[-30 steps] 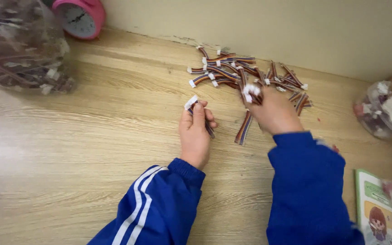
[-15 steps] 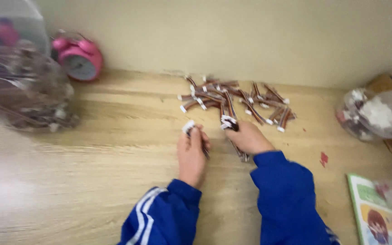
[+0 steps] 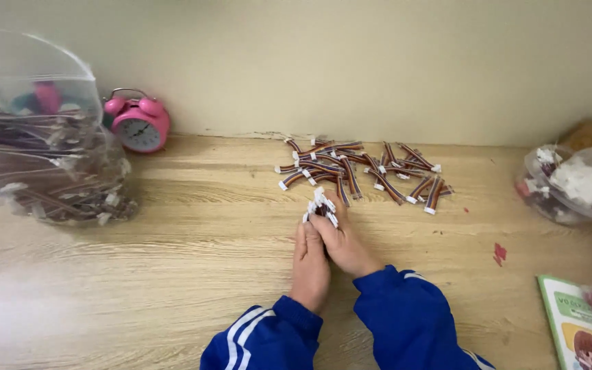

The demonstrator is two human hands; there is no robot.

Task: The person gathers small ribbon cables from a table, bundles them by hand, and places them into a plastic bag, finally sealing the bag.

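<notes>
Both hands are pressed side by side on the wooden table point(image 3: 173, 233). The left hand point(image 3: 310, 264) and right hand point(image 3: 344, 243) pinch one small bunch of wire connectors point(image 3: 322, 204) at their fingertips. The bunch points away toward the pile of wire connectors point(image 3: 364, 171) just beyond, by the wall. A pink alarm clock point(image 3: 140, 123) stands far left of the pile.
</notes>
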